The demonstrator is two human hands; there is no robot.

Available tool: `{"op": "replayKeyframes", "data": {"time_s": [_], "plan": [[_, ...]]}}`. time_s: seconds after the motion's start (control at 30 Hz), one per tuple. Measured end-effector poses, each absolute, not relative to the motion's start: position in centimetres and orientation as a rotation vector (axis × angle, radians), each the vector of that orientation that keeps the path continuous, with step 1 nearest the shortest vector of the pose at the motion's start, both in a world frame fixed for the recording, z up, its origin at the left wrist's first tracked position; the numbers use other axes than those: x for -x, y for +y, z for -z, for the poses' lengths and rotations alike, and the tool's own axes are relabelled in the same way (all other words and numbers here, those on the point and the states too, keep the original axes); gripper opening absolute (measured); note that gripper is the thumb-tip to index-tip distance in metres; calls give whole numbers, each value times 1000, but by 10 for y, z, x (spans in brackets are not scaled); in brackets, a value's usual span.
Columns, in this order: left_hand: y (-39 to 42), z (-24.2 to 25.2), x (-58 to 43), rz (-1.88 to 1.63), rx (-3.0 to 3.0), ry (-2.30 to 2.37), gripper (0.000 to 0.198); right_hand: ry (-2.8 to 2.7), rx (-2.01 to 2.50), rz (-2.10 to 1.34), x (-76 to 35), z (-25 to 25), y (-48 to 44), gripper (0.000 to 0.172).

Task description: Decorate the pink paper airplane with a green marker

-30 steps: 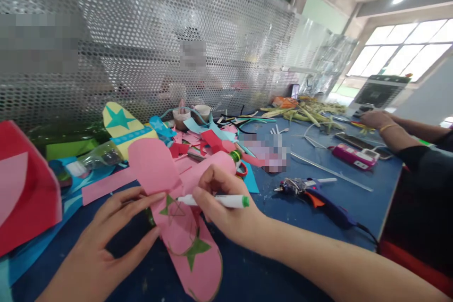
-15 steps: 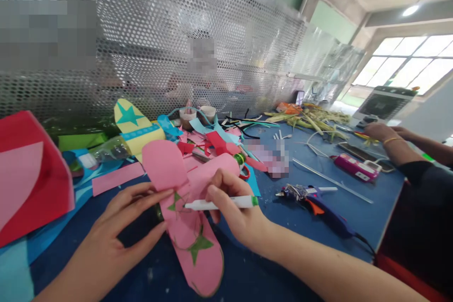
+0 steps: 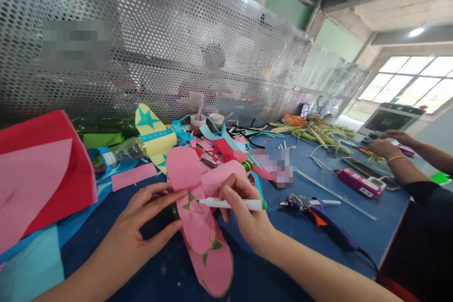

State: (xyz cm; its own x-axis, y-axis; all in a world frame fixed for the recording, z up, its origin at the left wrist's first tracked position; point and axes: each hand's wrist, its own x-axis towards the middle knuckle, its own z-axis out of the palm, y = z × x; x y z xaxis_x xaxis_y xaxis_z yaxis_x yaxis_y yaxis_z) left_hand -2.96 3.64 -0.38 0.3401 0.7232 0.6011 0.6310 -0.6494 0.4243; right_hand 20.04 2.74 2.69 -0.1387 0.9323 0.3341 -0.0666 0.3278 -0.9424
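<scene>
A pink paper plane [image 3: 201, 207] built round a green bottle lies on the blue table [image 3: 307, 245]; its near wing carries green stars. My left hand [image 3: 141, 226] rests against the wing's left edge, fingers stretched, fingertips pressing the paper. My right hand [image 3: 244, 212] pinches a white marker with a green cap [image 3: 233, 204], its tip touching the wing near a star outline.
A yellow plane with teal stars [image 3: 152, 134] lies behind, amid paper scraps. Red and pink sheets [image 3: 38, 174] lie at left. A blue glue gun [image 3: 318, 210] lies at right. A perforated metal screen [image 3: 159, 47] stands behind. Another person's hands [image 3: 385, 146] work at far right.
The view has tilted up and shifted, so everything sits further right. My hands keep their hold; the marker tip stays on the wing near the star.
</scene>
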Motion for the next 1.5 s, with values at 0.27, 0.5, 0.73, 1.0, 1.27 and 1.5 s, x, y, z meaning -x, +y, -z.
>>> {"op": "replayKeyframes", "data": {"time_s": [0.27,0.5,0.73,1.0,1.27,1.5], "plan": [[37,4,38,-1085,-2509,1238,38,-1445,836,-1051,-202,-27,26,32],[32,7,26,-1177,-2378,1272,32,-1478,913,-949,-207,-26,27,19],[27,-4,16,-1129,-2311,1252,29,-1508,963,-904,-207,-29,26,26],[27,-10,14,-1136,-2303,1237,28,-1538,992,-922,-205,-28,25,26],[28,-8,15,-1160,-2327,1224,28,-1554,973,-957,-206,-28,26,24],[28,-9,15,-1162,-2337,1225,27,-1586,958,-945,-207,-27,28,24]]}}
